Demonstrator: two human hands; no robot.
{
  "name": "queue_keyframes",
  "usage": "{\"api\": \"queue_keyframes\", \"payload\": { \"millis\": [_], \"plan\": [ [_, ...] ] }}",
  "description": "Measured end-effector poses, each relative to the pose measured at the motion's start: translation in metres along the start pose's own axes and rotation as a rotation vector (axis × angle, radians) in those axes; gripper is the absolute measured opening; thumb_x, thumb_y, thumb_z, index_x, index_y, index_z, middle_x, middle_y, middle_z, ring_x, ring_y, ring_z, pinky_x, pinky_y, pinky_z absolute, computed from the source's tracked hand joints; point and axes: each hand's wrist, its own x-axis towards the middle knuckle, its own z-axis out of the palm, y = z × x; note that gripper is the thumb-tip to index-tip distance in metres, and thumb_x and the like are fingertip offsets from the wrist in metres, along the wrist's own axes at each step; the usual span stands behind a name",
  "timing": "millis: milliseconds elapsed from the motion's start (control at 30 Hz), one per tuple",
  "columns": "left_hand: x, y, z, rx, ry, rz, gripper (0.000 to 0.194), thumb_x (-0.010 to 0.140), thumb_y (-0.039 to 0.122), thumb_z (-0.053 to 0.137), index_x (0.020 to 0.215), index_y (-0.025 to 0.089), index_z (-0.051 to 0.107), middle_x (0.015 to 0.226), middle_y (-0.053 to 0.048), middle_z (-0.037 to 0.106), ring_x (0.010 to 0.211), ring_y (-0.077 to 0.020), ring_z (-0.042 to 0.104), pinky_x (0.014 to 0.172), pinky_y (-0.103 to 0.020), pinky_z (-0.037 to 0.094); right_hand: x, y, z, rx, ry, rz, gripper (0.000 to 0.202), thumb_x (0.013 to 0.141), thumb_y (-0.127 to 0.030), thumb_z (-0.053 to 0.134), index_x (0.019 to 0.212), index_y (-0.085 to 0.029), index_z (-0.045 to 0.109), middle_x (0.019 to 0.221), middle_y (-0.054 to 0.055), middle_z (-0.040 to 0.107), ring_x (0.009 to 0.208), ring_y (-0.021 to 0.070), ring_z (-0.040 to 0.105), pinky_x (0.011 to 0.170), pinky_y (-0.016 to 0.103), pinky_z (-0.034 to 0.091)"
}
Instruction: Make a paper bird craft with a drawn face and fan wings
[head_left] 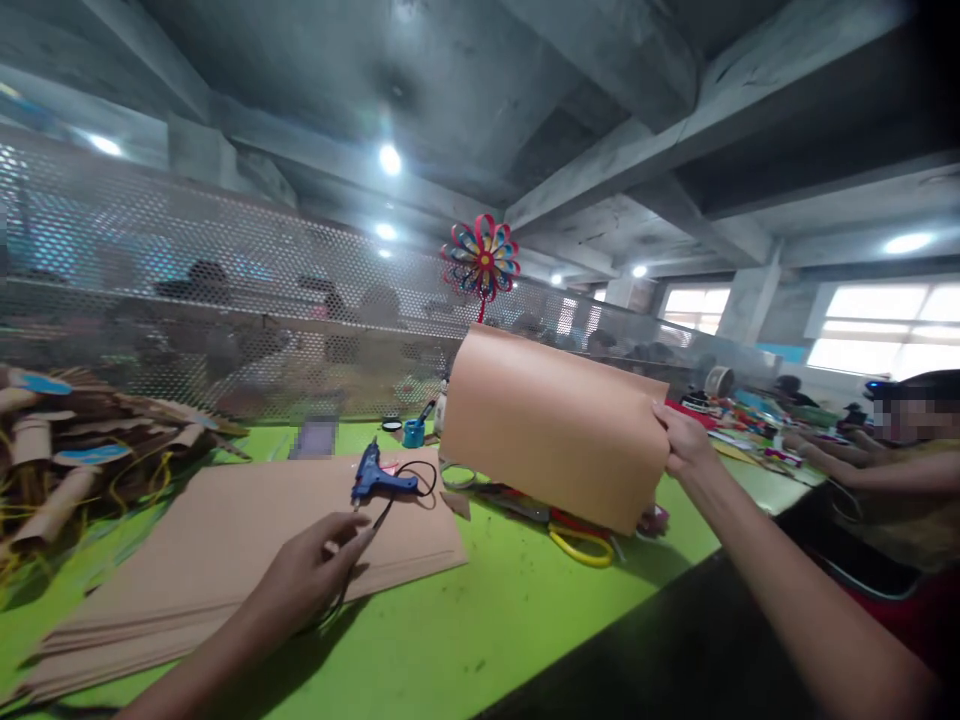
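My right hand [686,438] grips the right edge of a brown kraft paper sheet [555,420], which curves over and is held up above the green table. Over a stack of brown paper sheets [247,530], my left hand [322,560] has its fingers curled, with the black cord [384,514] of a glue gun between thumb and fingers. The blue glue gun [371,475] is just beyond those fingertips, above the stack. Below the raised sheet, yellow-handled scissors [581,545] lie on the table; other items there are partly hidden by the sheet.
Cardboard rolls and yellow strings [52,460] are heaped at the left. A blue pot [413,432] stands at the back, before a perforated metal screen [300,330]. A paper flower [484,260] rises behind the sheet. At the right, another person [892,460] sits beside the green table [480,640].
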Motion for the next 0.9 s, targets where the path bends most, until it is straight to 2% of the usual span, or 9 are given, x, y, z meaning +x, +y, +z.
{"api": "queue_keyframes", "payload": {
  "millis": [100, 167, 267, 333, 433, 500, 567, 733, 900],
  "plan": [
    [0.003, 0.010, -0.007, -0.170, -0.012, -0.112, 0.061, 0.081, 0.065, 0.058, 0.116, 0.016, 0.064, 0.110, -0.016, 0.069, 0.081, -0.0279, 0.070, 0.063, -0.034, 0.057, -0.015, 0.005, 0.010, -0.008, -0.075, 0.093, 0.018, 0.066, -0.033, 0.076, 0.073, -0.018, 0.068, 0.057, 0.002, 0.070, 0.053, 0.0219, 0.069, 0.052, 0.032, 0.059],
    [0.002, 0.021, -0.012, -0.302, -0.045, -0.148, 0.066, 0.081, 0.069, 0.055, 0.122, 0.017, 0.062, 0.121, -0.016, 0.065, 0.089, -0.0282, 0.069, 0.071, -0.036, 0.057, -0.025, 0.008, 0.018, -0.011, -0.114, 0.147, 0.016, 0.067, -0.031, 0.075, 0.074, -0.018, 0.069, 0.057, 0.002, 0.070, 0.053, 0.0214, 0.069, 0.051, 0.031, 0.059],
    [-0.002, 0.040, -0.021, -0.474, -0.111, -0.203, 0.071, 0.086, 0.073, 0.040, 0.123, 0.017, 0.062, 0.114, -0.015, 0.069, 0.091, -0.0285, 0.069, 0.074, -0.038, 0.057, -0.039, 0.015, 0.031, -0.015, -0.161, 0.236, 0.012, 0.069, -0.027, 0.073, 0.074, -0.018, 0.069, 0.057, 0.003, 0.070, 0.050, 0.0205, 0.068, 0.047, 0.030, 0.057],
    [-0.004, 0.050, -0.029, -0.553, -0.131, -0.269, 0.071, 0.088, 0.074, 0.035, 0.119, 0.017, 0.064, 0.104, -0.015, 0.072, 0.087, -0.0287, 0.070, 0.068, -0.037, 0.057, -0.048, 0.022, 0.038, -0.019, -0.190, 0.298, 0.008, 0.071, -0.026, 0.070, 0.074, -0.018, 0.070, 0.058, 0.003, 0.071, 0.047, 0.0204, 0.066, 0.044, 0.030, 0.055],
    [-0.003, 0.056, -0.041, -0.629, -0.118, -0.337, 0.055, 0.087, 0.066, 0.050, 0.112, 0.020, 0.066, 0.097, -0.010, 0.074, 0.085, -0.0231, 0.071, 0.069, -0.031, 0.056, -0.061, 0.034, 0.044, -0.031, -0.227, 0.377, 0.007, 0.074, -0.025, 0.067, 0.076, -0.019, 0.071, 0.058, 0.002, 0.071, 0.046, 0.0204, 0.065, 0.041, 0.030, 0.054],
    [-0.002, 0.056, -0.048, -0.666, -0.168, -0.377, 0.042, 0.077, 0.050, 0.072, 0.103, 0.017, 0.069, 0.092, -0.010, 0.075, 0.079, -0.0237, 0.071, 0.067, -0.031, 0.056, -0.069, 0.041, 0.048, -0.035, -0.250, 0.408, 0.007, 0.075, -0.025, 0.068, 0.077, -0.020, 0.071, 0.059, 0.002, 0.072, 0.045, 0.0197, 0.065, 0.041, 0.030, 0.054],
    [-0.003, 0.054, -0.054, -0.683, -0.183, -0.406, 0.034, 0.071, 0.039, 0.079, 0.093, 0.015, 0.071, 0.083, -0.010, 0.075, 0.068, -0.0228, 0.070, 0.060, -0.030, 0.056, -0.077, 0.047, 0.052, -0.024, -0.283, 0.419, 0.007, 0.075, -0.027, 0.070, 0.077, -0.020, 0.069, 0.061, 0.001, 0.072, 0.048, 0.0190, 0.066, 0.045, 0.029, 0.056],
    [-0.011, 0.056, -0.062, -0.690, -0.102, -0.384, 0.029, 0.068, 0.032, 0.080, 0.089, 0.013, 0.073, 0.078, -0.009, 0.075, 0.067, -0.0239, 0.070, 0.061, -0.031, 0.057, -0.091, 0.048, 0.066, 0.033, -0.442, 0.422, 0.020, 0.068, -0.028, 0.081, 0.078, -0.021, 0.065, 0.066, 0.000, 0.073, 0.060, 0.0196, 0.071, 0.056, 0.030, 0.060],
    [-0.013, 0.069, -0.070, -0.683, 0.058, -0.309, 0.034, 0.067, 0.032, 0.081, 0.096, 0.014, 0.073, 0.078, -0.006, 0.075, 0.067, -0.0242, 0.071, 0.061, -0.031, 0.057, -0.090, 0.032, 0.078, 0.066, -0.577, 0.414, 0.029, 0.060, -0.020, 0.084, 0.086, -0.021, 0.069, 0.081, 0.004, 0.078, 0.072, 0.0244, 0.074, 0.062, 0.034, 0.061]
  ]
}}
